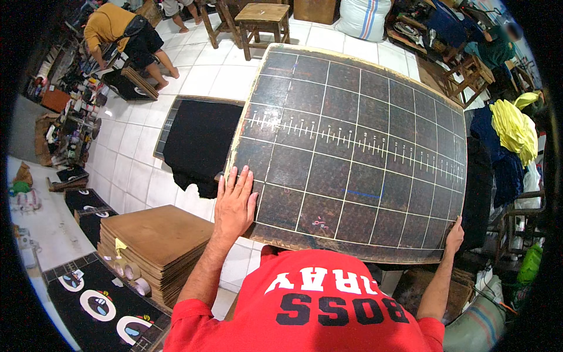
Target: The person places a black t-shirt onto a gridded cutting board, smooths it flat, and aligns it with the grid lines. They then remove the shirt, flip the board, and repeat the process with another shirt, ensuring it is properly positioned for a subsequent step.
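Observation:
A large dark board (352, 158) with a white painted grid and a numbered ruler line lies right in front of me. My left hand (234, 200) rests flat over its near left edge, palm down, fingers extended. At the near right corner, my right hand (454, 235) grips the board's edge, its fingertips partly hidden below. Just beyond my left hand, a black cloth (204, 141) covers most of a smaller gridded board (167, 127) and hangs over its near end. The big board hides the cloth's right side.
Stacked brown boards (154, 237) stand at my left, with tape rolls (132, 270) beside them. Printed black cloth (99, 306) lies nearby. A person (118, 31) bends over boards at the far left. A wooden stool (264, 22) stands behind; yellow cloth (514, 130) lies at right.

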`<action>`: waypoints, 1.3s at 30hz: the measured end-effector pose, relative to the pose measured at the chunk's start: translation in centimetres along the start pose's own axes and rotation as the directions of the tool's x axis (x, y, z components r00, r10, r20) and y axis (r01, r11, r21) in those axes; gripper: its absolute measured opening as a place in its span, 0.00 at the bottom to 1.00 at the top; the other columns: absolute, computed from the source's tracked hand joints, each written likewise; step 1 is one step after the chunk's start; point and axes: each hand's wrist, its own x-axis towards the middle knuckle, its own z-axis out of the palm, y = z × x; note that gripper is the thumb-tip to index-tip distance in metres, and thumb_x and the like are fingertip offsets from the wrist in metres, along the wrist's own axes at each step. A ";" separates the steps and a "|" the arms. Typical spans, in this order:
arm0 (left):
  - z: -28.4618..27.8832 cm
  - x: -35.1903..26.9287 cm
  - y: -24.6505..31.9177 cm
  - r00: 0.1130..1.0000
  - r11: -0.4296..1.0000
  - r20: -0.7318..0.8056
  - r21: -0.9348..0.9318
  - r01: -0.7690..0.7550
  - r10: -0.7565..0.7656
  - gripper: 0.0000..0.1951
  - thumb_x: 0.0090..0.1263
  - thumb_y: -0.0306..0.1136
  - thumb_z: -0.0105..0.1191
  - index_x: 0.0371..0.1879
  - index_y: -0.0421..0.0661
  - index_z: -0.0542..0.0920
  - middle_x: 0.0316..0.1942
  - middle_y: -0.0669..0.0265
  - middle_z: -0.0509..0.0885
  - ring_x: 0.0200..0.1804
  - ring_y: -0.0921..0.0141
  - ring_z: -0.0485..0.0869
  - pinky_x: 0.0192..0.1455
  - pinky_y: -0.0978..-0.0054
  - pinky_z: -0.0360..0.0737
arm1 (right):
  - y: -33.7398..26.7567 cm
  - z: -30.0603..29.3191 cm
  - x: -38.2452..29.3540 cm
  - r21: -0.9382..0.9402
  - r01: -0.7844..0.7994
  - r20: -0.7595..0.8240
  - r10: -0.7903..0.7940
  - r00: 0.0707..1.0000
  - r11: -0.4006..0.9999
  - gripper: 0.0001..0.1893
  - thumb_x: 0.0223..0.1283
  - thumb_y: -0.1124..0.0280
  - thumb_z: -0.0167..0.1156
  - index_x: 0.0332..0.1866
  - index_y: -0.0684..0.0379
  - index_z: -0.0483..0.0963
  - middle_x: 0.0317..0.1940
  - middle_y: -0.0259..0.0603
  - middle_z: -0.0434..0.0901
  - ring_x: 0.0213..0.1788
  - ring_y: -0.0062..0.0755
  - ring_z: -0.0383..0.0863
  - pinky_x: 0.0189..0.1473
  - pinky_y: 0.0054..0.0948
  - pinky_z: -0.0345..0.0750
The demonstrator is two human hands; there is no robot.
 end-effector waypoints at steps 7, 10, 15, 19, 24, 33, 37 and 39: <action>0.3 -0.7 2.5 1.000 0.987 -0.011 -0.158 0.019 -0.021 0.32 0.78 0.38 0.59 0.77 0.35 0.69 0.81 0.43 0.65 0.84 0.46 0.61 0.84 0.45 0.57 | 0.7 0.3 0.9 -0.011 -0.003 0.024 0.004 1.000 1.000 0.43 0.76 0.28 0.39 0.65 0.58 0.83 0.58 0.56 0.87 0.62 0.64 0.82 0.63 0.52 0.76; 0.3 -0.5 2.6 0.998 0.970 -0.041 -0.242 0.037 -0.048 0.34 0.78 0.39 0.59 0.78 0.35 0.67 0.81 0.42 0.64 0.84 0.45 0.60 0.85 0.45 0.55 | 0.8 0.4 1.0 -0.018 -0.012 0.004 0.012 1.000 1.000 0.43 0.76 0.28 0.39 0.64 0.58 0.83 0.58 0.56 0.87 0.63 0.65 0.82 0.63 0.53 0.76; 0.4 0.9 2.6 0.997 0.960 -0.061 -0.279 0.032 -0.051 0.37 0.78 0.41 0.59 0.80 0.34 0.64 0.83 0.42 0.61 0.85 0.45 0.58 0.86 0.46 0.53 | 0.5 0.2 0.6 -0.010 0.011 0.000 -0.011 1.000 1.000 0.43 0.76 0.27 0.40 0.62 0.58 0.84 0.57 0.56 0.87 0.62 0.64 0.83 0.63 0.52 0.76; 0.0 1.2 3.1 0.994 0.968 0.000 -0.224 -0.109 0.112 0.36 0.77 0.43 0.60 0.79 0.35 0.66 0.82 0.44 0.63 0.84 0.49 0.60 0.86 0.49 0.55 | 0.2 0.0 0.3 -0.008 -0.003 0.010 0.003 1.000 1.000 0.43 0.76 0.28 0.40 0.62 0.58 0.85 0.57 0.56 0.87 0.62 0.63 0.83 0.64 0.51 0.76; -0.5 -0.1 2.4 0.988 0.968 0.045 -0.215 -0.133 0.146 0.34 0.77 0.42 0.60 0.78 0.38 0.69 0.81 0.51 0.68 0.84 0.53 0.63 0.85 0.50 0.59 | 0.4 0.2 0.4 -0.002 0.020 -0.002 -0.020 1.000 1.000 0.43 0.76 0.28 0.41 0.61 0.59 0.85 0.55 0.56 0.88 0.61 0.62 0.84 0.63 0.51 0.76; 0.3 -1.1 -2.3 0.920 0.902 0.041 -0.182 0.391 -0.390 0.37 0.80 0.42 0.56 0.81 0.32 0.61 0.81 0.42 0.64 0.83 0.47 0.63 0.84 0.48 0.59 | 0.0 0.0 -0.1 0.005 0.010 -0.007 -0.010 1.000 1.000 0.43 0.76 0.28 0.40 0.61 0.60 0.85 0.55 0.56 0.88 0.61 0.63 0.84 0.62 0.50 0.76; 0.1 -1.2 2.2 0.991 0.979 -0.102 -0.192 0.069 -0.090 0.37 0.80 0.41 0.57 0.79 0.31 0.62 0.81 0.39 0.62 0.84 0.46 0.61 0.85 0.48 0.57 | 0.0 -0.1 0.0 -0.002 0.006 0.005 -0.006 1.000 1.000 0.44 0.76 0.28 0.40 0.60 0.61 0.85 0.55 0.56 0.88 0.61 0.62 0.84 0.62 0.50 0.76; 0.0 -1.4 4.9 0.984 0.908 0.041 -0.394 -0.145 0.174 0.35 0.79 0.41 0.57 0.79 0.33 0.63 0.81 0.41 0.63 0.84 0.48 0.60 0.86 0.48 0.55 | 0.1 -0.1 0.2 0.000 0.021 0.019 -0.021 1.000 1.000 0.44 0.76 0.28 0.40 0.59 0.61 0.85 0.55 0.56 0.88 0.61 0.62 0.84 0.62 0.50 0.76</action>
